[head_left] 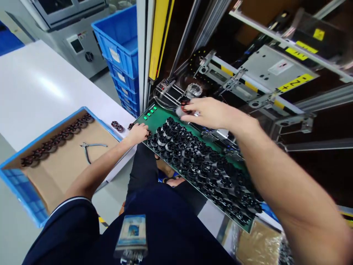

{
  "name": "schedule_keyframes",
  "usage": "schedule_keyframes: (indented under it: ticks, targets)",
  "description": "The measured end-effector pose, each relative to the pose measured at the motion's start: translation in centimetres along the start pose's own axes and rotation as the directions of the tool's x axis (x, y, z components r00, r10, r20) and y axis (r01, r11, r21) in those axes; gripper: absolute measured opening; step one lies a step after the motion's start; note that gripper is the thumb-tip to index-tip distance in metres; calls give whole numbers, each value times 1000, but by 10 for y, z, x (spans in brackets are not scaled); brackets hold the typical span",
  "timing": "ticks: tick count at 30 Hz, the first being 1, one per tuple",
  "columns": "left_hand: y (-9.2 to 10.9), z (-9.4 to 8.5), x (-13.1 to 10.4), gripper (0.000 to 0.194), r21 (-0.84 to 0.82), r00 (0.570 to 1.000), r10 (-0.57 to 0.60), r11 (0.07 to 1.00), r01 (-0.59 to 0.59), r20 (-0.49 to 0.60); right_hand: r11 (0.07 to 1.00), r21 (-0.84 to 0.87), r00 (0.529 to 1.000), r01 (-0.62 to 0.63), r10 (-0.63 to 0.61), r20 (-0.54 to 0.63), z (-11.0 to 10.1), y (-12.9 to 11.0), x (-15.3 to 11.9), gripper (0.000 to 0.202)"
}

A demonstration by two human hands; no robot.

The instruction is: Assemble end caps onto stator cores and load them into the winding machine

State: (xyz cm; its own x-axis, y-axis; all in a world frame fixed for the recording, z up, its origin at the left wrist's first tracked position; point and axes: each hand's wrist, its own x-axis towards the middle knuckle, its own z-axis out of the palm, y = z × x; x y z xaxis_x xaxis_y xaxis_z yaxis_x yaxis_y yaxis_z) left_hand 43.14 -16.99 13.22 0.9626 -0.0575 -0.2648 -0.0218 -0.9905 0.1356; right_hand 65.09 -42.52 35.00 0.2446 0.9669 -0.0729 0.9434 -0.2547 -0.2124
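My right hand (202,112) is closed around a round part (185,107) with copper-coloured windings, beside the machine's metal fixture (194,90). At the left end of the green work plate (162,115), my left hand (138,133) rests low over small dark parts; its fingers are bent, and what they grip, if anything, is hard to make out. Many black and silver ring-shaped parts (193,158) lie in packed rows on the plate. Two copper-wound parts (117,126) sit on the white table, left of my left hand.
A blue-edged tray (102,127) on the white table (63,88) holds a row of wound parts (59,139) and pliers (86,147). Blue crates (118,40) stand behind. Machine rails and a yellow-marked frame (158,40) surround the right hand's area.
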Motion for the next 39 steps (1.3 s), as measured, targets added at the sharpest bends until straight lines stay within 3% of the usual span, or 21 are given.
schedule_keyframes:
  ticks: [1,3,6,10,13,18,22,25,27,28,29,31,32,34,36,39]
  targets:
    - [1,3,-3,14,-6,1000,6,1000,-6,-11,999,-43,997,16,-13,79,14,-13,24,30]
    - [3,7,-12,15,-15,999,5,1000,-5,-45,991,-124,977,-52,76,197,45,-36,67,30]
    - [4,14,-29,24,-30,996,-23,999,20,-90,979,-159,949,-129,168,268,94,-64,116,31]
    - [11,22,-56,54,-91,990,-82,993,72,-111,972,-150,904,-182,226,363,153,-81,155,33]
    - [24,26,-78,70,-176,984,-126,979,102,-129,974,-116,885,-195,225,408,184,-85,170,37]
    - [61,29,-117,66,-345,976,-130,936,62,-176,987,12,904,-161,143,403,207,-92,177,42]
    - [94,33,-136,54,-474,972,-102,880,-12,-213,983,118,926,-139,86,367,192,-91,172,65]
    - [112,40,-148,47,-560,966,-96,827,-57,-239,969,210,963,-129,72,260,156,-69,137,73]
    - [119,47,-156,42,-604,962,-106,794,-70,-252,943,317,995,-98,86,51,123,-48,87,67]
    - [122,50,-160,39,-624,959,-119,778,-71,-258,925,370,988,-81,122,-91,107,-39,55,61]
    - [124,54,-163,36,-647,954,-138,760,-70,-265,913,397,958,-92,190,-215,93,-33,18,54]
    - [126,58,-166,31,-697,942,-180,714,-75,-285,880,410,824,-240,408,-394,77,-31,-59,41]
    - [127,57,-164,30,-717,934,-198,692,-82,-298,849,406,718,-338,512,-472,76,-34,-95,34]
    - [130,50,-152,30,-729,917,-213,676,-111,-337,790,400,580,-464,613,-536,92,-48,-157,25]
    - [137,34,-130,31,-680,899,-171,713,-170,-404,757,396,545,-519,651,-529,124,-65,-196,20]
    - [155,2,-82,35,-515,865,-21,810,-279,-501,740,399,571,-542,673,-471,171,-82,-217,18]
